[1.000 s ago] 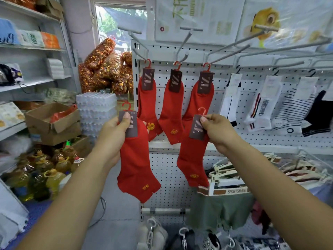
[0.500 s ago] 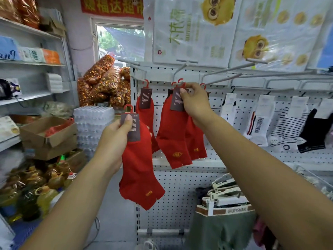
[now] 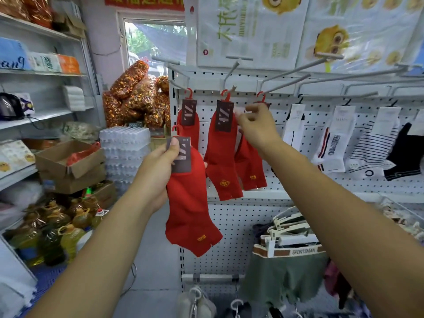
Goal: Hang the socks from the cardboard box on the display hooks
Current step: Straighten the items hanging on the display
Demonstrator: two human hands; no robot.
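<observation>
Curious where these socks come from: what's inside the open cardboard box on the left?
A red bundle shows above the cardboard box rim, likely more socks. The box's walls hide everything lower down.

Red tagged socks [image 3: 223,171] hang from display hooks [image 3: 231,72]; 1 held sock [image 3: 190,214] dangles lower left.

A small general shop. Behind the fingers [image 3: 245,121] of the right hand [image 3: 257,127] stands a white pegboard panel [image 3: 241,226], with long metal display hooks [image 3: 232,73] above them. Card-tagged red socks [image 3: 221,161] hang just left of those fingers, white and striped socks [image 3: 332,143] to their right, and SPORTSMAN briefs [image 3: 286,271] on plastic hangers below. The thumb [image 3: 174,146] of the left hand [image 3: 156,173] pins another tagged red sock [image 3: 190,214]. Left of it are wall shelves [image 3: 41,113] of boxed goods, an open cardboard box [image 3: 57,168], shrink-wrapped packs of bottled water [image 3: 125,143], bagged snacks [image 3: 135,97] and cooking-oil bottles [image 3: 68,237] on the floor. Product posters [image 3: 247,31] hang overhead.
</observation>
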